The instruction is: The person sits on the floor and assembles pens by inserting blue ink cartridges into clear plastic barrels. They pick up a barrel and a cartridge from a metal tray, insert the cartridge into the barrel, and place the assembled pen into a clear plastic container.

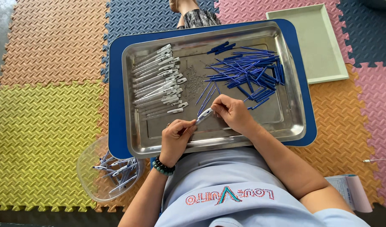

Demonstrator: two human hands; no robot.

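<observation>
My left hand (176,136) and my right hand (233,113) both grip one clear pen barrel (204,115) over the near part of a metal tray (285,126). The left hand pinches its near end, the right hand its far end, where a blue tip shows. In the tray's left half lies a row of several clear pen barrels with white clips (159,82). A loose heap of blue refills and caps (249,71) fills the right half. Tiny metal springs (193,77) lie between them.
The tray rests on a blue board (115,84) across my lap, over coloured foam floor mats. A clear plastic bowl (92,185) with several assembled pens sits at my left knee. A pale green tray (323,42) lies far right. A booklet (350,189) lies near right.
</observation>
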